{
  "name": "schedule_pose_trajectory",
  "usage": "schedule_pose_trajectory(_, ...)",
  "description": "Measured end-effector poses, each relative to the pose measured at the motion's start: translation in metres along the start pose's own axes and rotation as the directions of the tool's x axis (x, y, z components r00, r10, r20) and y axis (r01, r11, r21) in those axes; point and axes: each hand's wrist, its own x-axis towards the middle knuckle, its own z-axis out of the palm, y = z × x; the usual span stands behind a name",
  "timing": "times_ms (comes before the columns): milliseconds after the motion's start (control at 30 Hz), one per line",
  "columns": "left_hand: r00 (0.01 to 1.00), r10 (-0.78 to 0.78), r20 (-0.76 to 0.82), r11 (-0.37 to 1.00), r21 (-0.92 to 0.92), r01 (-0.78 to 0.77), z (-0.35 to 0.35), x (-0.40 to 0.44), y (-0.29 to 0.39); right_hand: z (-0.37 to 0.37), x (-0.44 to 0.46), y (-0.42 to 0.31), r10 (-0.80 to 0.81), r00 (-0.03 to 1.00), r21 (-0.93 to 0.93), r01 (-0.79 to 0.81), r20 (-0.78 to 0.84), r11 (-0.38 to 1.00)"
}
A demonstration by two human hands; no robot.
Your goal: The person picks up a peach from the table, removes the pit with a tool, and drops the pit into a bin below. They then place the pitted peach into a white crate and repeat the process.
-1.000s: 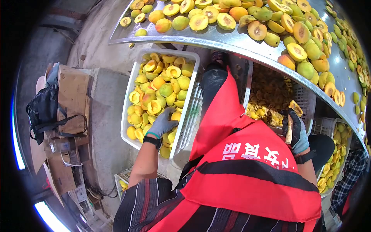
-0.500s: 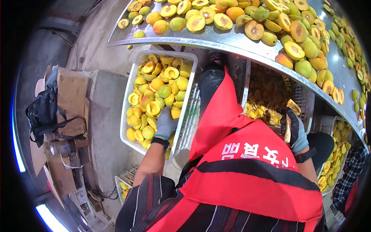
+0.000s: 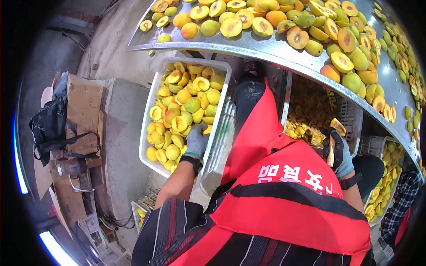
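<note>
My left hand (image 3: 197,141), in a grey glove, is over the near right side of a white crate (image 3: 147,133) full of halved yellow peaches (image 3: 192,104). Its fingers point down among the fruit and are partly hidden; a yellow piece shows beside them. My right hand (image 3: 339,153), in a dark and grey glove, is closed around a wooden-handled tool (image 3: 331,151) whose working end I cannot make out. At that hand's fingertips is a peach half (image 3: 338,127). Below it stands another crate (image 3: 355,128) with brown and yellow fruit scraps (image 3: 306,128).
A metal table (image 3: 284,53) heaped with halved peaches curves across the top and right. Another fruit crate (image 3: 380,208) stands at my right, near a person's checked sleeve (image 3: 401,199). Cardboard boxes (image 3: 84,113) and a black bag (image 3: 49,128) are at left.
The view has shifted slightly, moving the table and crates a little right in the picture. My left hand stays over the peach crate; my right still grips the tool.
</note>
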Motion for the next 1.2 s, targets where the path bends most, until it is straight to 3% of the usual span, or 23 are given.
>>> schedule_pose_trajectory(33,1.000,0.016,0.021,0.999,-0.045,-0.015,0.001,0.001,-0.005,-0.003,0.002,0.002,-0.003,1.000,0.002,0.003,-0.001,1.000)
schedule_pose_trajectory(100,0.999,0.022,0.047,0.996,-0.091,-0.018,0.001,0.000,-0.007,-0.007,0.004,0.009,-0.151,0.988,-0.221,0.155,0.035,0.963)
schedule_pose_trajectory(167,0.998,0.016,0.067,0.999,0.036,-0.018,-0.001,0.005,0.001,-0.003,0.002,0.004,-0.072,0.997,-0.133,0.074,0.023,0.988)
schedule_pose_trajectory(200,0.996,0.049,0.076,0.998,0.042,-0.052,0.001,0.005,-0.002,-0.001,-0.001,0.002,0.011,1.000,-0.043,-0.010,0.022,0.999)
schedule_pose_trajectory(300,0.998,0.036,0.060,0.999,0.033,-0.038,-0.002,0.001,0.004,0.007,0.001,-0.001,0.021,0.999,-0.099,-0.016,0.043,0.995)
schedule_pose_trajectory(333,0.998,-0.008,0.060,1.000,0.023,0.006,-0.004,-0.001,0.009,0.010,0.001,-0.002,0.078,0.996,0.004,-0.078,0.035,0.997)
schedule_pose_trajectory(433,0.992,0.027,0.124,0.993,0.113,-0.041,-0.018,0.002,0.017,0.006,0.003,0.000,-0.026,0.996,-0.169,0.040,0.086,0.985)
schedule_pose_trajectory(500,0.995,-0.050,0.092,0.998,-0.030,0.053,-0.035,0.003,0.018,0.000,0.001,-0.005,0.012,0.998,-0.108,-0.006,0.057,0.994)
schedule_pose_trajectory(567,0.938,0.103,-0.330,0.992,-0.041,-0.123,-0.061,0.009,0.017,-0.002,0.001,-0.005,0.050,0.998,-0.038,-0.049,0.031,0.998)
schedule_pose_trajectory(633,0.871,0.308,-0.383,0.941,0.257,-0.220,-0.085,0.019,0.004,-0.002,0.001,-0.003,0.094,0.995,0.096,-0.091,-0.031,0.991)
schedule_pose_trajectory(667,0.870,0.310,-0.384,0.940,0.262,-0.220,-0.083,0.018,-0.001,-0.001,0.001,-0.003,0.094,0.995,0.100,-0.091,-0.026,0.991)
schedule_pose_trajectory(733,0.915,0.400,-0.059,0.779,0.547,-0.305,-0.077,0.020,-0.002,0.000,0.000,-0.004,0.117,0.992,0.056,-0.119,0.038,0.991)
schedule_pose_trajectory(767,0.911,0.408,-0.054,0.775,0.548,-0.315,-0.074,0.020,-0.002,-0.003,0.000,-0.001,0.115,0.993,0.065,-0.117,0.032,0.991)
schedule_pose_trajectory(833,0.997,0.056,0.045,0.870,0.488,-0.071,-0.074,0.014,0.024,-0.009,0.002,0.005,-0.125,0.979,-0.249,0.163,0.163,0.955)
schedule_pose_trajectory(867,0.993,-0.027,0.111,0.898,0.439,-0.025,-0.072,0.014,0.026,-0.010,0.000,0.004,-0.156,0.969,-0.289,0.207,0.190,0.935)
schedule_pose_trajectory(900,0.994,-0.027,0.110,0.899,0.437,-0.024,-0.067,0.010,0.022,-0.009,0.000,0.002,-0.157,0.969,-0.291,0.208,0.190,0.934)
schedule_pose_trajectory(933,0.959,-0.073,0.273,0.996,0.069,0.056,-0.059,0.000,0.010,-0.007,-0.001,0.001,-0.113,0.982,-0.238,0.147,0.151,0.960)
schedule_pose_trajectory(967,0.900,-0.050,0.433,0.938,-0.290,0.192,-0.052,-0.006,-0.001,-0.004,-0.001,0.000,-0.066,0.991,-0.179,0.086,0.113,0.980)
schedule_pose_trajectory(1000,0.954,0.054,0.296,0.974,-0.226,0.015,-0.051,-0.010,0.000,-0.001,-0.003,-0.002,-0.063,0.991,-0.180,0.083,0.116,0.980)
schedule_pose_trajectory(1033,0.954,0.050,0.296,0.974,-0.226,0.019,-0.053,-0.012,0.000,0.001,-0.004,-0.005,-0.004,0.995,-0.109,0.015,0.100,0.994)
schedule_pose_trajectory(1067,0.920,-0.204,0.335,0.852,-0.402,0.335,-0.057,-0.013,0.001,0.002,-0.004,-0.007,0.055,0.994,-0.038,-0.052,0.090,0.998)
schedule_pose_trajectory(1100,0.805,-0.421,0.418,0.601,-0.536,0.593,-0.060,-0.016,0.004,0.002,-0.004,-0.007,0.057,0.994,-0.043,-0.053,0.093,0.998)
schedule_pose_trajectory(1200,0.852,-0.390,0.349,0.660,-0.539,0.523,-0.055,-0.020,-0.008,0.003,-0.002,-0.002,0.048,0.995,-0.031,-0.045,0.088,0.998)
